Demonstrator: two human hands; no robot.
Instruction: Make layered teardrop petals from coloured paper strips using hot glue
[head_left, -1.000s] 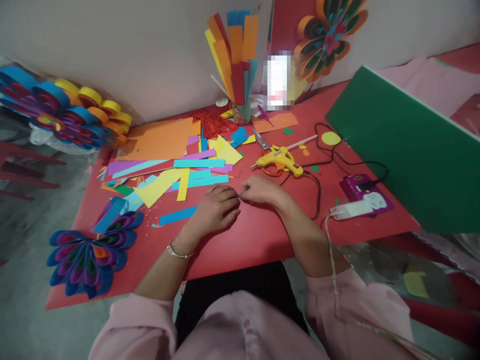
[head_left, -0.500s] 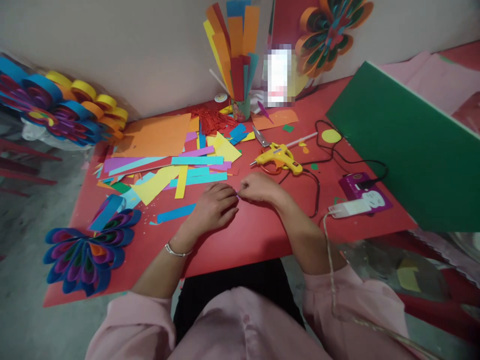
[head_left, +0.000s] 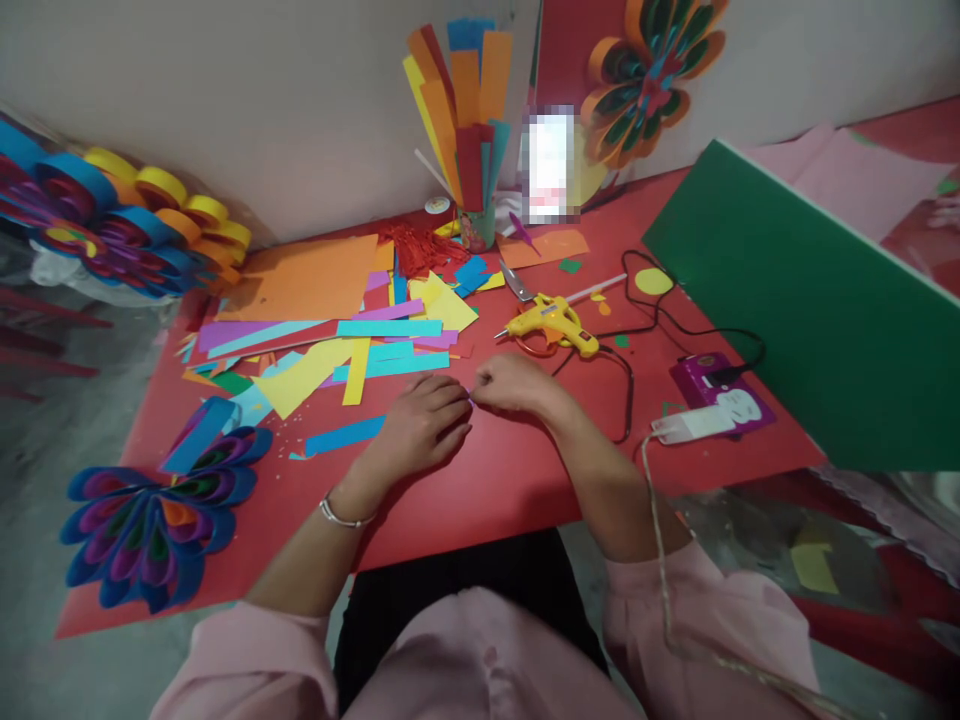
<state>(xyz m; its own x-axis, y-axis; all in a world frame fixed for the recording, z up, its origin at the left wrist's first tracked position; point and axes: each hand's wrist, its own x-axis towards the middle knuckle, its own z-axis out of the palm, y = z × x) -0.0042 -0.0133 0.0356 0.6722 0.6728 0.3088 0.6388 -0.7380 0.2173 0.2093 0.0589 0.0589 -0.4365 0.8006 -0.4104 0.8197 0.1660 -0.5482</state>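
Note:
My left hand (head_left: 425, 425) rests on the red tabletop (head_left: 457, 490), its fingers curled and pressed together. Close against its fingertips is my right hand (head_left: 511, 385), closed in a pinch. A tiny bit of purple paper (head_left: 471, 396) shows where the fingertips meet, and both hands hold it; most of it is hidden by the fingers. Just beyond my right hand lies a yellow glue gun (head_left: 551, 322) with a glue stick in its back. A blue paper strip (head_left: 345, 436) lies left of my left hand.
Cut paper strips (head_left: 390, 328) and an orange sheet (head_left: 300, 280) cover the back left. Scissors (head_left: 514, 281) lie behind the glue gun. A cup (head_left: 478, 228) holds upright strips. A looped paper flower (head_left: 161, 525) sits front left; a green board (head_left: 817, 310) and power strip (head_left: 705, 415) are right.
The whole view has shifted slightly, with the table's things appearing a little lower and to the left. Both hands keep nearly the same pose around the purple paper.

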